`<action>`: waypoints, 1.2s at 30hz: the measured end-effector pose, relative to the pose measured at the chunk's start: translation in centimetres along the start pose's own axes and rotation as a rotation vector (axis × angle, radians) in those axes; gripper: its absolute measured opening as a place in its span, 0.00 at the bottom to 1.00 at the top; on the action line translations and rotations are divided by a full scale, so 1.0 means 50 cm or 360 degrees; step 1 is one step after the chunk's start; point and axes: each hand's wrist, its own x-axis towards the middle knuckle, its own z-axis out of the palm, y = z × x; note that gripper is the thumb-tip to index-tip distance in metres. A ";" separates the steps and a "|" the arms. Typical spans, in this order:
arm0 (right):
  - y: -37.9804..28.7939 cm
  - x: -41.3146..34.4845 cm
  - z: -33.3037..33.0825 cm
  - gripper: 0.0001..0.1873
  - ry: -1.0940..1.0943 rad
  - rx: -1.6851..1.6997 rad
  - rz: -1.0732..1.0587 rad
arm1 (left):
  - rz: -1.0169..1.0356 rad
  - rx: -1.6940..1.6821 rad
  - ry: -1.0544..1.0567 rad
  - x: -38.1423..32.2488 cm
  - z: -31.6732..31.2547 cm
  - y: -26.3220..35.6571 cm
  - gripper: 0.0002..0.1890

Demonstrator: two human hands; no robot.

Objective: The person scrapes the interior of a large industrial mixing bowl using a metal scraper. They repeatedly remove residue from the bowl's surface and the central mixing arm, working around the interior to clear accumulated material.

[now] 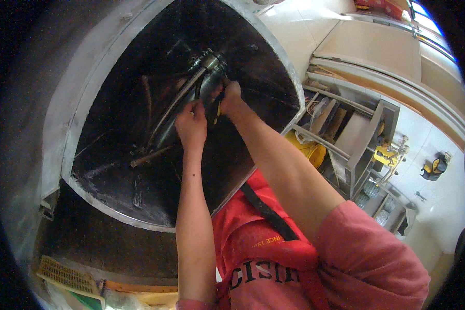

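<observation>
Both my arms reach into the dark cavity of a large metal housing point(112, 217) with a pale rim. Inside it, a cylindrical metal shaft point(166, 126) runs slantwise up to a shiny collar point(210, 62), with a thin metal rod point(174, 102) alongside. My left hand point(192, 120) has its fingers curled around the lower end of a dark strip or hose point(198, 90) below the collar. Close by on the right, my right hand point(230, 97) grips a slim tool with a yellow part point(217, 112); its working end is hidden in shadow.
A rusty bar end point(135, 164) juts out low in the cavity. To the right stand a metal rack point(348, 162), a yellow bucket point(310, 151) and a yellow device point(387, 155). A black-and-yellow tool point(436, 166) lies on the tiles. A plastic basket point(68, 273) sits lower left.
</observation>
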 end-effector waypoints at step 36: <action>-0.024 -0.353 0.026 0.17 -0.0336 -0.2435 -0.0549 | -0.0213 -0.0431 -0.0285 0.052 -0.051 0.094 0.14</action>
